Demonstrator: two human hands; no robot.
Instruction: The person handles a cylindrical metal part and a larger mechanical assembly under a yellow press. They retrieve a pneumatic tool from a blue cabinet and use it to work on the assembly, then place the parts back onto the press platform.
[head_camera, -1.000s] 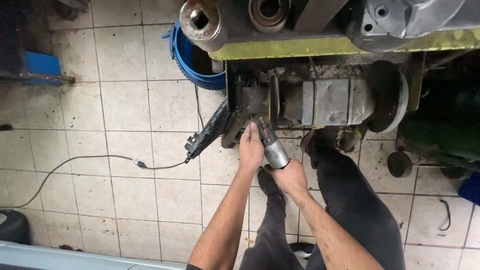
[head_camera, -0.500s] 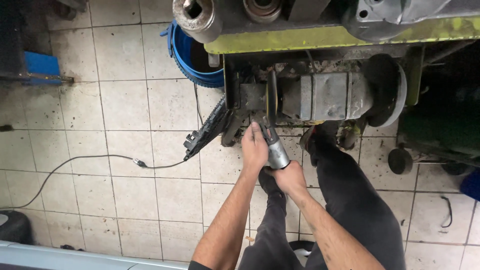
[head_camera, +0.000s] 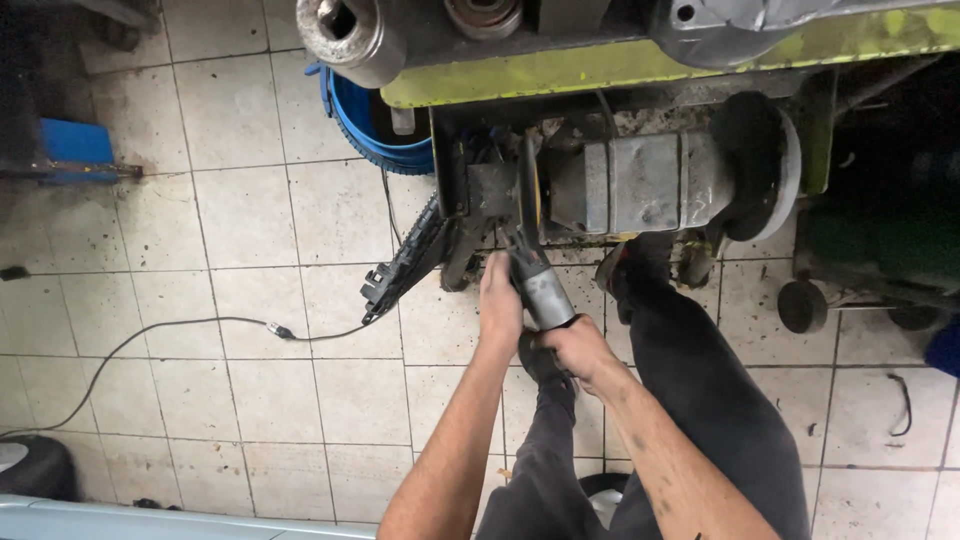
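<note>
The power tool (head_camera: 543, 290), a grey cylinder-bodied thing with a dark nose, sits in the head view just below the near edge of the machine (head_camera: 640, 185), its nose aimed up into the grimy gap beside a thin upright disc (head_camera: 528, 190) on the machine's left end. The right hand (head_camera: 575, 350) is wrapped around the lower end of the tool's body, grasping it firmly, while the left hand (head_camera: 500, 300) lies along the tool's left side near the nose, fingers curled against it; whether it fully grips or only steadies I cannot tell. Both forearms reach up from the bottom edge of the view, over dark trousers (head_camera: 700, 400). The machine's grey housing lies on its side under a yellow-green beam (head_camera: 640, 65), with a round dark wheel (head_camera: 765, 165) at its right end. A black ribbed part (head_camera: 405, 265) hangs off the machine's left corner, and a thin cable (head_camera: 160, 335) trails from it across the tiled floor (head_camera: 250, 210). A blue tub (head_camera: 370, 130) stands behind the left corner. To work well here, in my judgement, the tool should stay in line with the spot it presses on, the left hand guiding near the nose and the right bearing the push, wrists straight, and fingers kept off the disc.
</note>
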